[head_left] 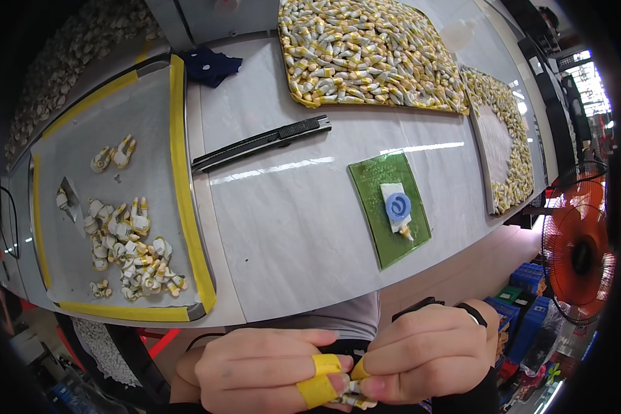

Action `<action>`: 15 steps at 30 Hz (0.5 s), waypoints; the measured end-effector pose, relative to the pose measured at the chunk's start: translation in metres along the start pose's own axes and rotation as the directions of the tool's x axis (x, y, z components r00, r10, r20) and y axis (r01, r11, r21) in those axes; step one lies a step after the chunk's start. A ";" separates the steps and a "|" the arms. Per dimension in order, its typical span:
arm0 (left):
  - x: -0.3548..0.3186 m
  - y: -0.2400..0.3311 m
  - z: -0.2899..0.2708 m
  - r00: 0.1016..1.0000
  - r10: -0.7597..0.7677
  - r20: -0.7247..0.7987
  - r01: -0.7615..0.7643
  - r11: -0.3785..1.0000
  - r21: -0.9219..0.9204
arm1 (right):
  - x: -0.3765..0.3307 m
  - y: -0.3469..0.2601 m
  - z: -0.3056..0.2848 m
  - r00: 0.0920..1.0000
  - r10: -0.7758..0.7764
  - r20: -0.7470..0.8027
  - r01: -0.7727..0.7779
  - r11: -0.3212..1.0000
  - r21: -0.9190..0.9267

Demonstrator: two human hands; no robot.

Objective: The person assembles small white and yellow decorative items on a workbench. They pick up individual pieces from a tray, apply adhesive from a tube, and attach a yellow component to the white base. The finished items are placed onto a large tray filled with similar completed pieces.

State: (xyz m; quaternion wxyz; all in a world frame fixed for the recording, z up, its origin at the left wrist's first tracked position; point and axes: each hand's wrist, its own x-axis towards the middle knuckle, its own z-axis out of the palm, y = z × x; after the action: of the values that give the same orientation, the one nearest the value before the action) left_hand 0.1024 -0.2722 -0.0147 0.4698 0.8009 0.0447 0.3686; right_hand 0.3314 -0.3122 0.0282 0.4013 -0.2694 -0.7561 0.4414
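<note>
- White, glossy worktable (pixel 290 228) fills the view; person's torso just below its near edge.
- Nearest: left hand (pixel 259 369) and right hand (pixel 428 359) meet below the table edge, both pinched onto one small yellow-and-white piece (pixel 352 395). Left fingertip is wrapped in yellow tape (pixel 319 379).
- Judged step: fingertip work on the piece itself; exact action hidden by the fingers. Next move likely calls for a fine, steady pinch.
- Mid-table: green cutting mat (pixel 376 200) bearing a white card with a blue ring (pixel 397 205); black utility knife (pixel 262 143) lying flat.
- Left: yellow-edged tray (pixel 179 172) with a loose scatter of like pieces (pixel 127 248).
- Far: larger tray heaped with pieces (pixel 366 55); orange fan (pixel 576 252) at right.
</note>
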 end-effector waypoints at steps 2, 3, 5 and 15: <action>-0.010 -0.007 0.010 0.999 0.016 -0.046 -0.011 0.995 0.103 | 0.008 -0.007 -0.015 0.926 0.174 0.334 -0.159 0.985 -0.074; -0.010 -0.007 0.015 0.993 0.015 -0.114 0.003 0.988 0.154 | 0.007 -0.006 -0.014 0.929 0.198 0.313 -0.175 0.979 -0.102; 0.001 -0.001 0.028 0.958 0.008 -0.286 0.059 0.973 0.224 | -0.004 -0.001 0.000 0.983 0.165 0.084 -0.153 0.979 -0.137; 0.003 -0.001 0.033 0.775 -0.606 -0.180 0.228 0.533 -0.815 | 0.002 0.011 0.004 0.921 0.323 -0.218 -0.293 0.943 0.161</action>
State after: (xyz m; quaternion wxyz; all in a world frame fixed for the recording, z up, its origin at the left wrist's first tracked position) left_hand 0.1256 -0.2937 -0.0234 0.8107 0.3870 0.1892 0.3965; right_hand 0.3269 -0.3071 0.0181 0.4319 -0.4110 -0.6204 0.5096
